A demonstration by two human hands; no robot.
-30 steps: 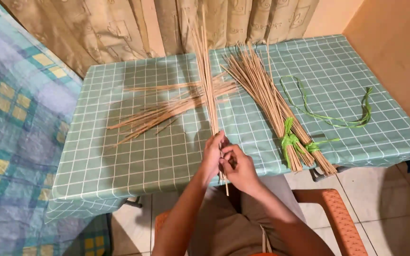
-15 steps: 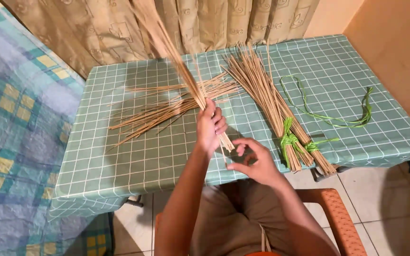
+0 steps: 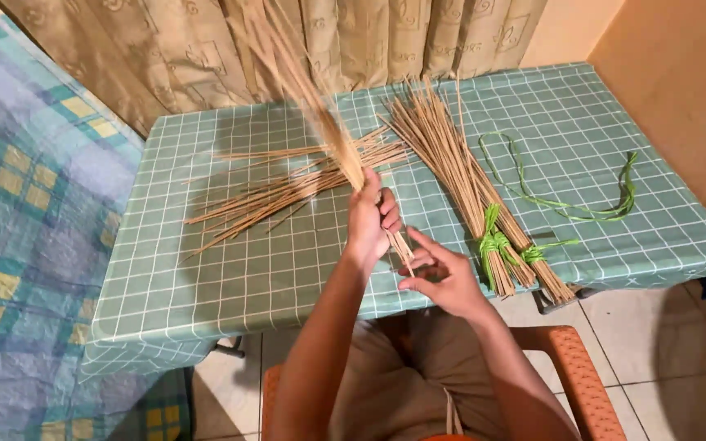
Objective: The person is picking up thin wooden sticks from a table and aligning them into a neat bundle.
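Observation:
My left hand (image 3: 369, 219) is closed around a bunch of thin tan sticks (image 3: 308, 94), which lean up and to the left over the table. Just below it, my right hand (image 3: 439, 273) has its fingers spread and touches the bunch's lower ends. A loose pile of the same sticks (image 3: 288, 188) lies on the green checked tablecloth (image 3: 206, 269) left of my hands. To the right lie two stick bundles (image 3: 467, 180) tied with green string near their lower ends.
A loose green string (image 3: 582, 208) curls on the table's right side. Beige curtains (image 3: 369, 41) hang behind the table. A blue checked bed cover (image 3: 26, 245) fills the left. An orange chair (image 3: 569, 367) shows under me on the tiled floor.
The held bunch has tipped from upright to leaning left. My left hand rose and moved onto the table; my right hand let go of the sticks and spread its fingers at their ends.

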